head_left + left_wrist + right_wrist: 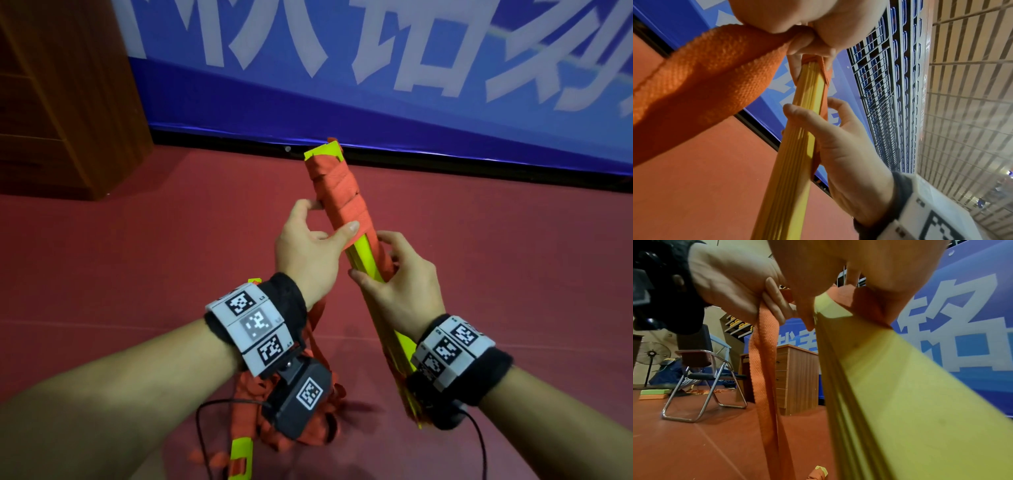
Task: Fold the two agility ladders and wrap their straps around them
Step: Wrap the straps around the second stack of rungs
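red floor (137, 260), blue banner (376, 85), wooden cabinet (61, 102)

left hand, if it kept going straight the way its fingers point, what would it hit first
The left hand already grips the strap-wrapped ladder bundle, so that lies first in its way. Past the bundle, the blue banner seems next, though depth is unclear.

Black wristbands (289, 294) carry white coded tags; bare forearms; black cables.

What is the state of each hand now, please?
Left hand: closed on the orange strap, thumb pressing it against the folded ladder bundle.
Right hand: closed around the folded ladder bundle, lower down.
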